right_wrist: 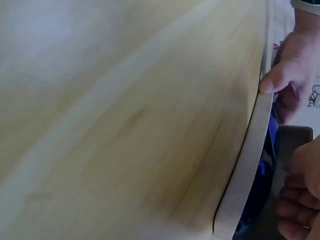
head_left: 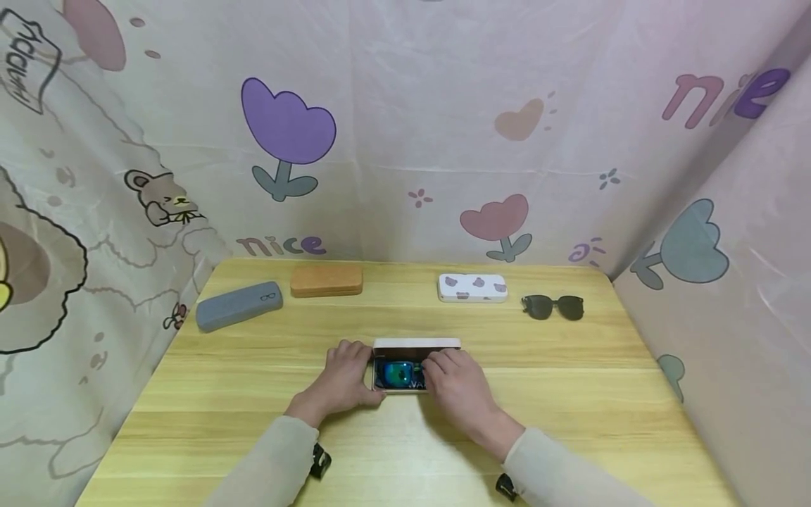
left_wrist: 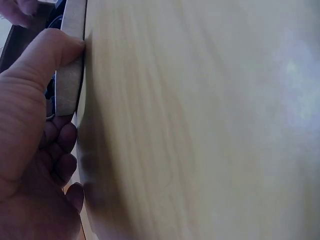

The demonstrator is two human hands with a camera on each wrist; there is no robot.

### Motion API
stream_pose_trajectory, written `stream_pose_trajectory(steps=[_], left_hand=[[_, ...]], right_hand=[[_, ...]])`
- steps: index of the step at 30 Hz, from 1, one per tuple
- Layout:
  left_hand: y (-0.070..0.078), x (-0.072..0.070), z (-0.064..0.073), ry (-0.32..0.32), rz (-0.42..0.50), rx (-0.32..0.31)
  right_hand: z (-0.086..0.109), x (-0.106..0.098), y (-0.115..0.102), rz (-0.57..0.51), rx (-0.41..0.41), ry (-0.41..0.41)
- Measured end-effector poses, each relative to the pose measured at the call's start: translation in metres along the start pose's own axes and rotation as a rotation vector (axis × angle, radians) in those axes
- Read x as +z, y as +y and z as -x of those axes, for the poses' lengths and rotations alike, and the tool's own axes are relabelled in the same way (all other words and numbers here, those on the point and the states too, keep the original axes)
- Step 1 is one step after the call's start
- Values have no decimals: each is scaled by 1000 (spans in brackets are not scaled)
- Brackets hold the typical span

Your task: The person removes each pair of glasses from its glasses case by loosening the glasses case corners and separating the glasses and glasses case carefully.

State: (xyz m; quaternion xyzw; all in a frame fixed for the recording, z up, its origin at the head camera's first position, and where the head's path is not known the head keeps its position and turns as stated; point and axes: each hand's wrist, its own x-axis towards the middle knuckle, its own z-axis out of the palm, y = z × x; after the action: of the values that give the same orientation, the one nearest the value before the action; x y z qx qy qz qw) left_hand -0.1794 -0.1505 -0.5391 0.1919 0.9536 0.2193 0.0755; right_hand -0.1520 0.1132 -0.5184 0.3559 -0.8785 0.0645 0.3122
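An open glasses case (head_left: pixel 416 343) with a pale outside and dark lining stands near the table's middle, its lid raised at the back. Sunglasses (head_left: pixel 398 374) with a blue-green mirrored lens lie inside it. My left hand (head_left: pixel 345 377) grips the case's left end, the thumb (left_wrist: pixel 62 47) on the front wall and the other fingers around the end. Over the right part of the case is my right hand (head_left: pixel 457 387), its fingers (right_wrist: pixel 295 212) curled at the sunglasses and covering the other lens in the head view. I cannot tell whether they pinch the frame.
Along the back of the table (head_left: pixel 253 380) lie a grey glasses case (head_left: pixel 239 307), a tan case (head_left: pixel 326 282), a white case with bear prints (head_left: pixel 472 289) and black sunglasses (head_left: pixel 554 308). A printed curtain (head_left: pixel 393 141) hangs behind and at both sides.
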Motion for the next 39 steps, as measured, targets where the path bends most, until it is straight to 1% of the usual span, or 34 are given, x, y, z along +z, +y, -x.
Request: stream_pose_trajectory(steps=[5,8,14,30,39], left_hand=[[0,1,0,-2,-11,2],[1,0,0,-1,-20,3],[2,-3,0,4,-37,5],[2,0,-1,17,-58,11],[3,-1,-1,28,-40,18]], right_hand=[[-2,9,-7,79,29,-91],[-3,13,-8,89,47,-114],[-4,17,-9,80,50,-123],[-10,11,-18,108,62,-134],[-11,11,-19,125,69,-151]])
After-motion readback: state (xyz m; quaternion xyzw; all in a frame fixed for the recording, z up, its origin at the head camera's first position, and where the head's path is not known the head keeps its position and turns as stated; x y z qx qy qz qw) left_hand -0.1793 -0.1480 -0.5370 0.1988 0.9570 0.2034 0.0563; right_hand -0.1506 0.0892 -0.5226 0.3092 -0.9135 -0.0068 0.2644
